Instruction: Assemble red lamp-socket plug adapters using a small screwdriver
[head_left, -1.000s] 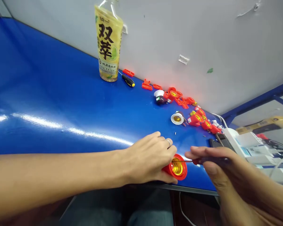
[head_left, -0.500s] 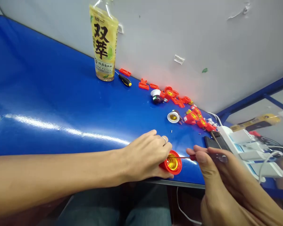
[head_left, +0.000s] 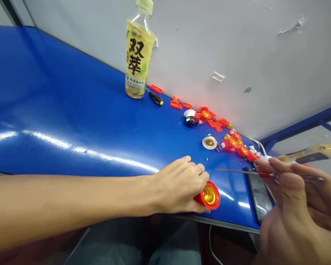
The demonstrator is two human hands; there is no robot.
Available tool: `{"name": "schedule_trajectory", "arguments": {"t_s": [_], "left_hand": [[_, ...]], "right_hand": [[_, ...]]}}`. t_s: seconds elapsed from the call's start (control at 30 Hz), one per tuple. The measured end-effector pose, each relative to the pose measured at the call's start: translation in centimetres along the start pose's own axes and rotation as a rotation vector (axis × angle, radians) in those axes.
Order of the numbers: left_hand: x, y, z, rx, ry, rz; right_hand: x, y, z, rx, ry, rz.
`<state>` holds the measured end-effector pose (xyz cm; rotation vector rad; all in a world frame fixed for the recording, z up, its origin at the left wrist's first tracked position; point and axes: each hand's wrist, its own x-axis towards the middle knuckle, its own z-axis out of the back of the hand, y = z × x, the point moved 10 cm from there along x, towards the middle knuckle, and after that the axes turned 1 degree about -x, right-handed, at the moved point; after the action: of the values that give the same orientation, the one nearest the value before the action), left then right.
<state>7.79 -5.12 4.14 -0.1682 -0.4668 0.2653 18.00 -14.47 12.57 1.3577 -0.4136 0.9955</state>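
My left hand [head_left: 179, 186] is closed around a red lamp socket [head_left: 209, 196] with a brass threaded inside, holding it on its side at the front edge of the blue table [head_left: 71, 110]. My right hand [head_left: 295, 195], blurred, pinches a thin screwdriver [head_left: 237, 171] whose metal shaft points left, its tip in the air above and to the right of the socket, not touching it.
A pile of red sockets and parts [head_left: 231, 141] lies along the wall with a white socket [head_left: 209, 142], a black-and-white part [head_left: 189, 117] and a small black-and-yellow screwdriver [head_left: 156, 98]. A yellow drink bottle [head_left: 139, 55] stands behind. A dark phone [head_left: 257, 191] and white power strips sit at right.
My right hand has pulled the screwdriver out of the socket's mouth and lifted it up and to the right. My left hand keeps the socket in place. The camera shifted slightly.
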Motion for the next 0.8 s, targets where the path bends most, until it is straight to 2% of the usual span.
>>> {"name": "schedule_trajectory", "arguments": {"t_s": [0.03,0.1,0.2,0.3,0.63,0.8], "left_hand": [[0.0,0.0,0.1,0.001,-0.005,0.005],[0.0,0.1,0.2,-0.005,-0.014,0.013],[0.0,0.1,0.3,-0.014,-0.026,0.017],[-0.1,0.0,0.2,-0.001,-0.027,0.011],[-0.2,-0.5,0.2,0.054,-0.004,-0.032],[0.1,0.4,0.5,-0.094,0.006,0.051]], "right_hand": [[0.3,-0.7,-0.2,0.049,-0.088,-0.037],[1.1,-2.2,-2.7,0.142,-0.034,-0.076],[1.6,-4.0,-4.5,0.216,-0.013,-0.089],[1.5,-5.0,-5.0,0.213,-0.013,-0.087],[1.0,-5.1,-6.1,0.233,0.036,-0.049],[1.0,-5.4,-5.5,0.233,-0.004,-0.068]]}}
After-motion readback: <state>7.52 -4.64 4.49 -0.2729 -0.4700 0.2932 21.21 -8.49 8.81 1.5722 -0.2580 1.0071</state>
